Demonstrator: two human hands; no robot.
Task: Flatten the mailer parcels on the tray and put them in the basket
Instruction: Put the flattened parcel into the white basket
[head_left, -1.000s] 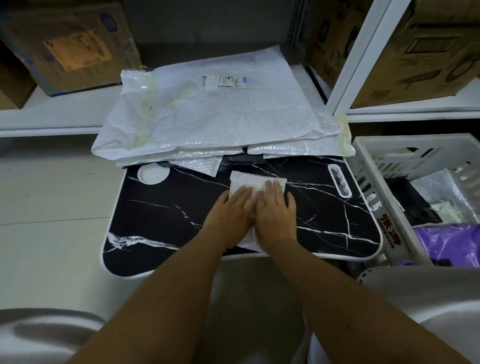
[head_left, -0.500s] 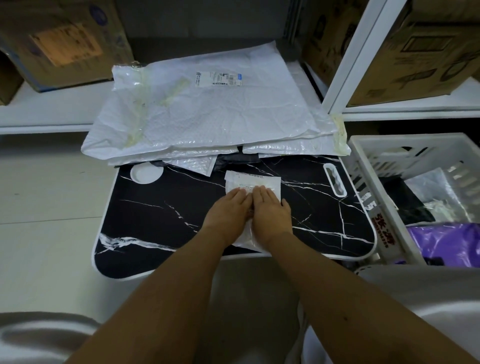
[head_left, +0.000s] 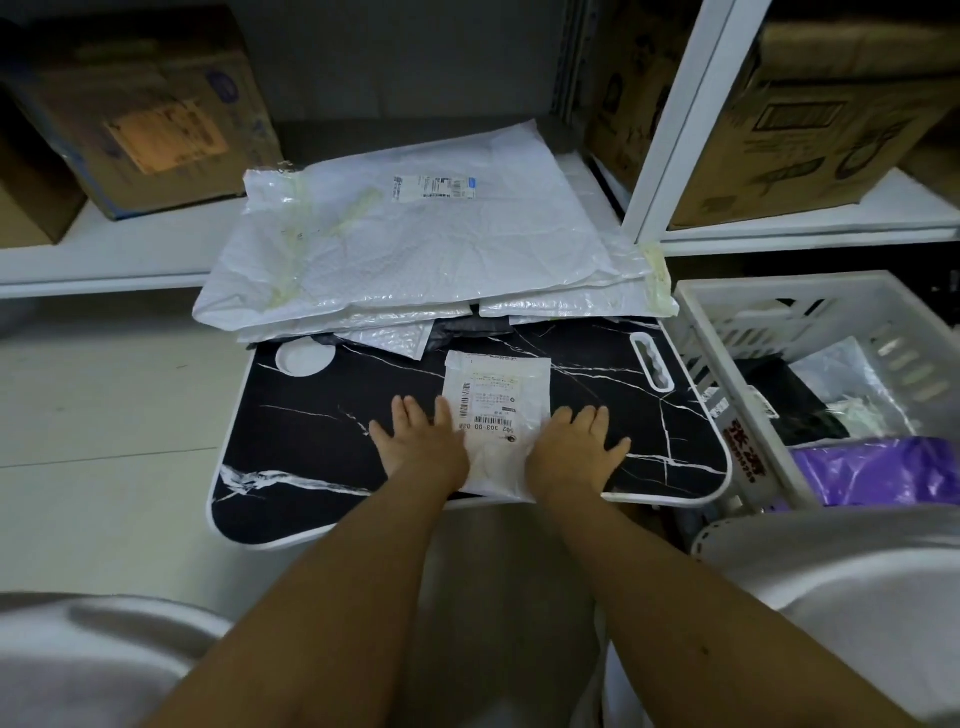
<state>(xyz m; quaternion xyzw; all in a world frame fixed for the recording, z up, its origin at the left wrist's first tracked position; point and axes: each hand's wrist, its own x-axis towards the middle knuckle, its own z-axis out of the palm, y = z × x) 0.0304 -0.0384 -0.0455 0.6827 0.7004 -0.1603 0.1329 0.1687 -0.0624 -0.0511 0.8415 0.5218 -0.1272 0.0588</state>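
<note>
A small white mailer parcel (head_left: 498, 410) with a barcode label lies flat on the black marble-patterned tray (head_left: 311, 447). My left hand (head_left: 421, 441) presses flat on the parcel's left edge with straight fingers. My right hand (head_left: 576, 447) lies flat along its right edge, fingers spread on the tray. A stack of large white bubble mailers (head_left: 415, 249) covers the tray's far side. The white slatted basket (head_left: 727, 322) stands right of the tray, holding black, clear and purple bags (head_left: 883, 473).
Cardboard boxes (head_left: 145, 114) sit on a white shelf behind the tray. More boxes (head_left: 831, 119) fill the shelf at the right behind a white upright post (head_left: 680, 119). Pale floor lies to the left. My knees show at the bottom corners.
Both hands slid apart from the parcel's middle to its left and right edges, uncovering the barcode label. The parcel lies flatter.
</note>
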